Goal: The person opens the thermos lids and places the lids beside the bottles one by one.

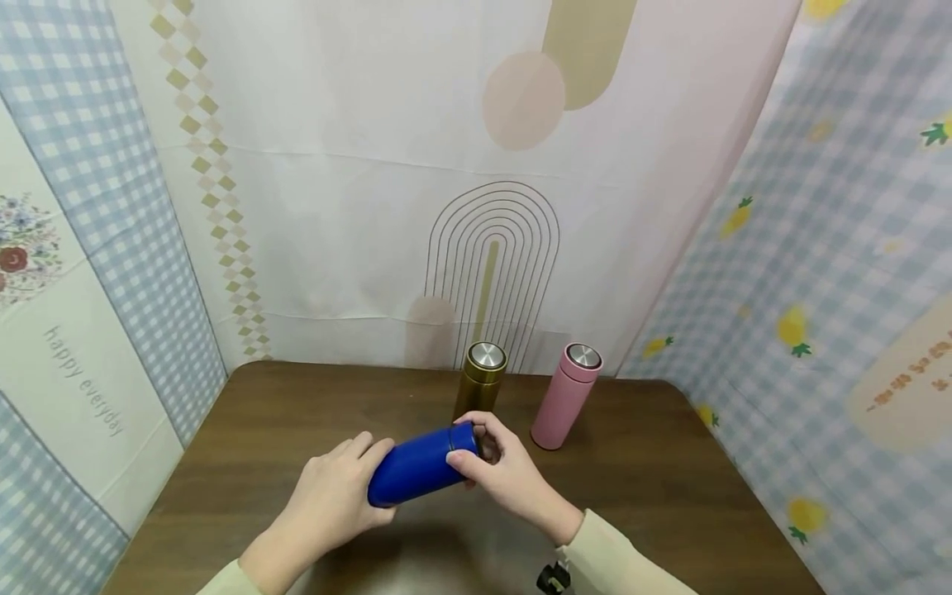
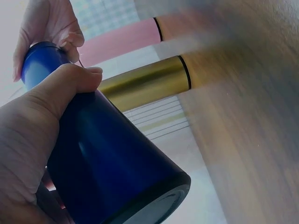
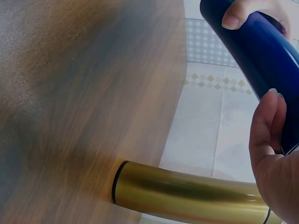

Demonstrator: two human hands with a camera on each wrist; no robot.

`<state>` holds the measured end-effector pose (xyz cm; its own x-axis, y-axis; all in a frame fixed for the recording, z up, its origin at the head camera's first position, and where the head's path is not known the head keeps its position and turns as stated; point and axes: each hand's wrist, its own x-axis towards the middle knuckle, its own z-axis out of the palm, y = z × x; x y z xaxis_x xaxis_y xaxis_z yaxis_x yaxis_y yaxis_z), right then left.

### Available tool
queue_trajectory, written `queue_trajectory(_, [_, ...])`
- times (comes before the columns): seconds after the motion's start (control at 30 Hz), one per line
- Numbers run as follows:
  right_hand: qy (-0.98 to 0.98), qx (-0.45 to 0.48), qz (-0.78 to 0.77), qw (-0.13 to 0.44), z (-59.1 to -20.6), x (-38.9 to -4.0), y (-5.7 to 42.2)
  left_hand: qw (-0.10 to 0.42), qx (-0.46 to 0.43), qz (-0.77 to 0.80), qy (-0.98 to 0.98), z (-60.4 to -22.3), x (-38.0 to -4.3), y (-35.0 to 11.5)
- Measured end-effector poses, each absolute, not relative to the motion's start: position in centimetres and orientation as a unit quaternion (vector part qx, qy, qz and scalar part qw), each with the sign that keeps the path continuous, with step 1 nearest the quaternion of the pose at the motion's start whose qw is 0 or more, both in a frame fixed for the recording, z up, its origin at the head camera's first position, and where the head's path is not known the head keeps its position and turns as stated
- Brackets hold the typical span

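Observation:
A blue thermos bottle is held tilted above the table, its lid end toward the right in the head view. My left hand grips the body near its base, the thumb lying along the side in the left wrist view. With thumb and fingers, my right hand holds the lid end. Behind the right hand stands a gold thermos with a silver-topped lid, its lower part hidden in the head view. To its right a pink thermos stands upright, also with a silver top.
The brown wooden table has its back edge against a pale patterned cloth. Checked cloths hang on both sides, the right one printed with pineapples. A dark strap device sits at the right wrist.

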<state>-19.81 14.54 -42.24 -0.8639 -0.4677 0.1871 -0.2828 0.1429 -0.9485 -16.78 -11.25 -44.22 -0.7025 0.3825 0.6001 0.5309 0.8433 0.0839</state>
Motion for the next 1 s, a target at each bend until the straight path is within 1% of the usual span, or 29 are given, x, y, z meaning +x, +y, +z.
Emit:
queue_trajectory(0.3, [0.763, -0.222, -0.599, 0.095, -42.0, -19.3, 14.6, 0.263, -0.244, -0.138, -0.923, -44.0, -16.2, -11.3])
queue_trajectory(0.4, [0.766, -0.222, -0.595, 0.098, -40.9, -18.9, 14.6, 0.261, -0.240, -0.138, -0.925, -43.9, -16.2, -11.2])
queue_trajectory(0.5, [0.765, -0.234, -0.594, 0.085, -39.6, -18.2, 14.5, 0.258, -0.234, -0.158, -0.924, -44.0, -16.3, -11.0])
queue_trajectory(0.63, [0.769, -0.228, -0.592, 0.077, -38.7, -17.9, 14.3, 0.272, -0.228, -0.185, -0.916, -44.1, -16.5, -10.8])
queue_trajectory(0.8, [0.786, -0.181, -0.584, 0.097, -40.0, -18.8, 14.0, 0.300, -0.230, -0.170, -0.910, -44.3, -16.5, -10.9])
queue_trajectory(1.0, [0.800, -0.158, -0.572, 0.090, -41.5, -19.3, 13.9, 0.314, -0.242, -0.158, -0.904, -44.6, -16.3, -10.9])
